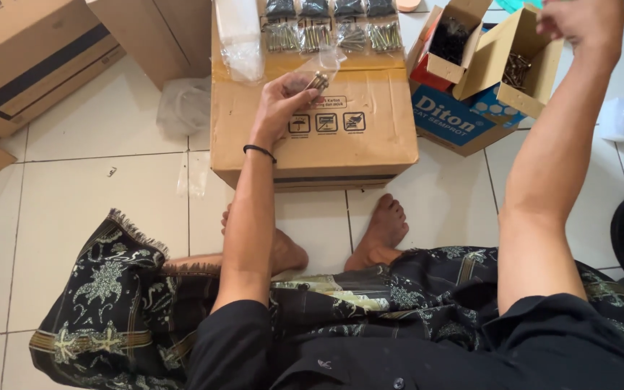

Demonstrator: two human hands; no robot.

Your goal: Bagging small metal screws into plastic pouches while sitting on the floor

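White floor tiles (95, 188) are carrying everything in this room, and the person is sitting on them with bare feet tucked against a closed cardboard box (326, 141) that is serving as a low work surface. Along the far edge of that box, small clear bags of screws (330, 35) are lying in a neat row, lined up side by side, probably so they are easy to count. A loose roll of clear plastic bags (240, 36) is lying at the box's left end, near the row.

The left hand (283, 97) is hovering just above the box top, fingers pinched together around a small bundle of screws (318, 81), which are poking out past the fingertips beside a bit of clear plastic. Holding them bunched like that is keeping them from scattering.

The right hand (583, 20) is reaching well away to the right, above an open carton of loose screws (516, 68) that is sitting tilted toward the person, likely so that its contents are within reach. The fingers are curled, but I cannot tell whether they are gripping anything. A second open carton (451, 40), holding dark pieces, is standing just beside it. Larger brown boxes (30, 61) are stacked off to the left.
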